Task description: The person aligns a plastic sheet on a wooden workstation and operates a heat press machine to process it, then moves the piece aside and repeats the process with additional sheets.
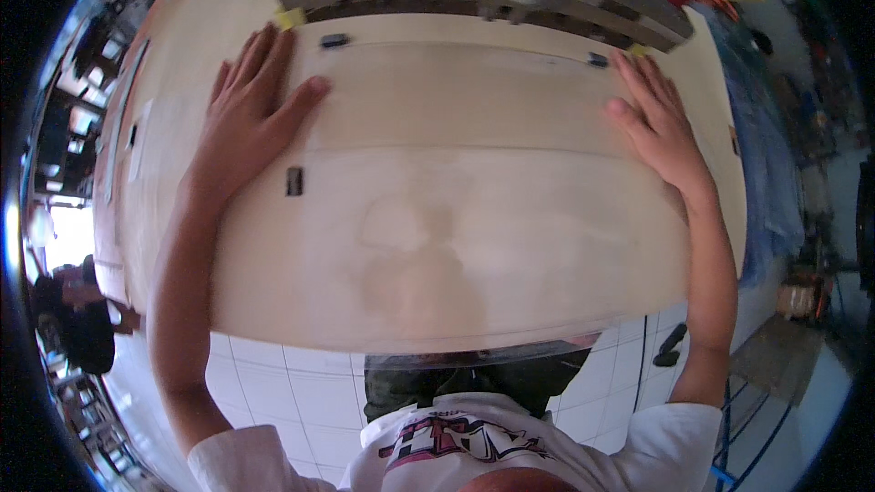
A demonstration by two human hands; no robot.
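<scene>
The person wears a plain-sleeved white shirt (583, 457) with a loose, soft cut. The left sleeve (239, 460) is short and wide, ending around the elbow; the right sleeve (679, 437) matches it in colour and shape. Across the chest sits a large print (456, 439) of blocky, angular, slanting shapes in black and dark pinkish red. Below the shirt show dark trousers (483, 384), near black with a greenish tinge, their fabric detail lost in shadow. The forearms, the left hand (251, 105) and the right hand (661, 128) are bare.
</scene>
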